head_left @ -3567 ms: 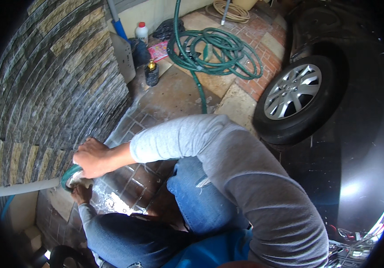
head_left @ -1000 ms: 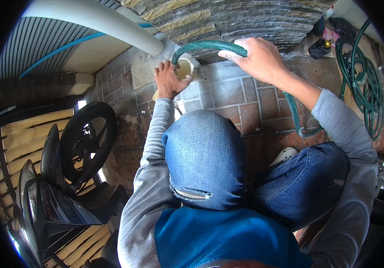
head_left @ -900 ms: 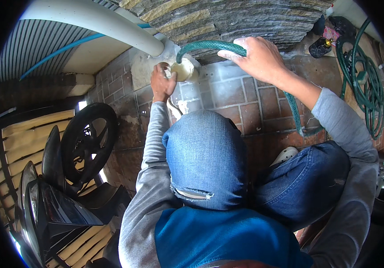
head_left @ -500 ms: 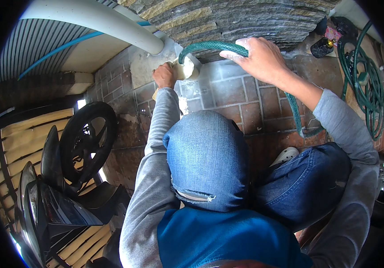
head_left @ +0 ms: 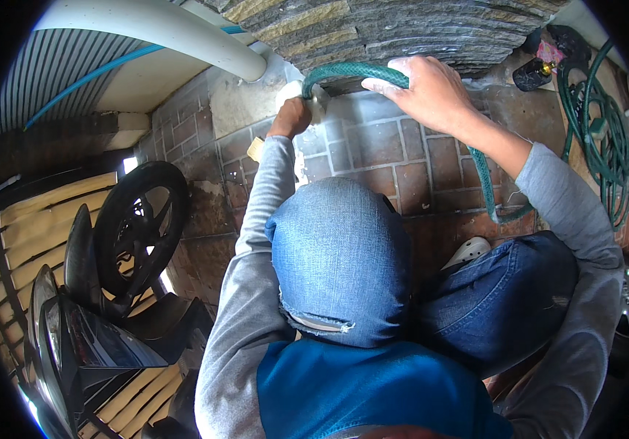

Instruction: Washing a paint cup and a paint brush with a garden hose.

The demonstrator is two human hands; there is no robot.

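A green hose (head_left: pixel 351 70) arches across in front of the stone wall. My right hand (head_left: pixel 431 91), dusted with white powder, is closed around its upper stretch. From there the hose bends down to the left into or behind a small whitish container (head_left: pixel 319 110) on the floor. My left hand (head_left: pixel 291 117) is closed beside the hose's lower end, against the container's near side. Its fingertips are hidden, so what they grip cannot be made out. Behind my right forearm, the rest of the hose (head_left: pixel 484 183) hangs to the floor.
A stacked-stone wall (head_left: pixel 373 36) and a white pipe (head_left: pixel 161 29) stand ahead. On the left is a motorcycle wheel (head_left: pixel 142 227). At right lie a coiled green hose (head_left: pixel 607 146) and a black container (head_left: pixel 530 75). A yellowish block (head_left: pixel 255 149) sits by my left wrist.
My left hand has shifted right and closer, from the container's left side to its front beside the hose end. My right hand still holds the hose, slightly higher.
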